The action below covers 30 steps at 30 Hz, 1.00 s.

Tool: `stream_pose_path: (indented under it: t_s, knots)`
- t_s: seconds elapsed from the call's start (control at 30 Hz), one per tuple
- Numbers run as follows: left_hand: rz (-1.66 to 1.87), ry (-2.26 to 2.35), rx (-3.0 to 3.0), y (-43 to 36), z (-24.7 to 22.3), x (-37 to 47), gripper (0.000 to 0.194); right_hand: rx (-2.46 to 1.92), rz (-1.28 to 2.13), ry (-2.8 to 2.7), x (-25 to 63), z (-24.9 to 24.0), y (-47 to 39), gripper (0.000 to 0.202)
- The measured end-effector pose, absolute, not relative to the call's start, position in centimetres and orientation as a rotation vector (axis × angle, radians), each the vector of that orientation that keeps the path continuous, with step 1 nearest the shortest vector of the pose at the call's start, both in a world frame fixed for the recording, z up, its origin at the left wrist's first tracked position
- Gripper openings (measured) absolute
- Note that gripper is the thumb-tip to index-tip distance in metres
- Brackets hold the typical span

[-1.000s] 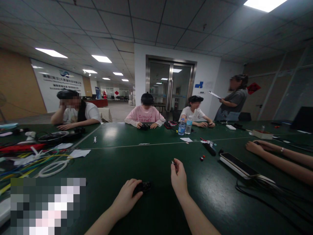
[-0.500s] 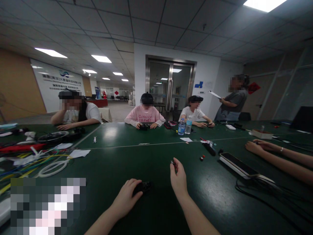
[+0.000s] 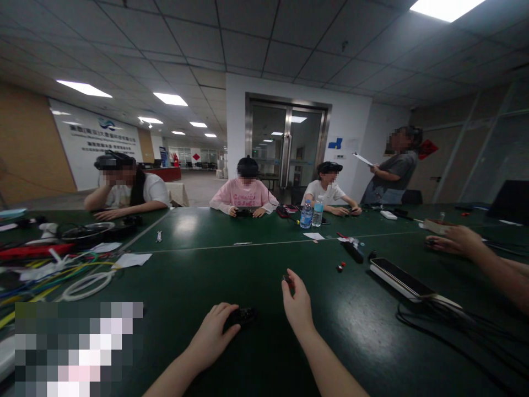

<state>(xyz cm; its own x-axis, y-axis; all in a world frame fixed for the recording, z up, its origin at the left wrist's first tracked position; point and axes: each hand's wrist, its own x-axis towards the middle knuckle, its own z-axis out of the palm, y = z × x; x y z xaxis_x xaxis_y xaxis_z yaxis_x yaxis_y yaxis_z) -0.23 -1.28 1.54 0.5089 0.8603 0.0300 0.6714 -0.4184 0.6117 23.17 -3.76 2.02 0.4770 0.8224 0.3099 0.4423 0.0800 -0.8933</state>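
Observation:
My left hand [image 3: 215,331] rests on the dark green table [image 3: 256,369], its fingers and thumb closed around one end of a small black device [image 3: 243,315]. The far end of that device sticks out to the right; its exact kind does not show. Raised a little above the table to the right, my right hand [image 3: 297,300] pinches a small dark piece [image 3: 286,279] between thumb and fingertips. That piece is too small to name. Beyond my right hand, small red and black pieces [image 3: 340,267] lie on the table.
Cables [image 3: 82,281] and papers [image 3: 131,260] crowd the left side. On the right lie a phone on a white box [image 3: 403,278] and black cables [image 3: 450,342]. Two water bottles [image 3: 312,214] stand farther back. A co-worker's hands [image 3: 458,242] are at the right; others sit across.
My right hand has shifted slightly left with the small dark piece. My left hand stays on the black device. At the right, the co-worker's hand has lifted and moved away from the other.

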Motion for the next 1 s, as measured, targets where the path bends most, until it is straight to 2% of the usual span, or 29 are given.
stream_pose_path:
  t_s: [0.33, 1.0]
  knots:
    - [0.509, 1.237, 2.306, -1.2, 1.1, 0.0, 0.044, -1.510, 0.710, -1.617, 19.9, 1.9, -4.8, 0.029]
    - [0.485, 1.233, 2.288, -1.2, 1.3, 0.2, 0.044, -1.560, 0.683, -1.810, 18.4, 2.3, -5.3, 0.023]
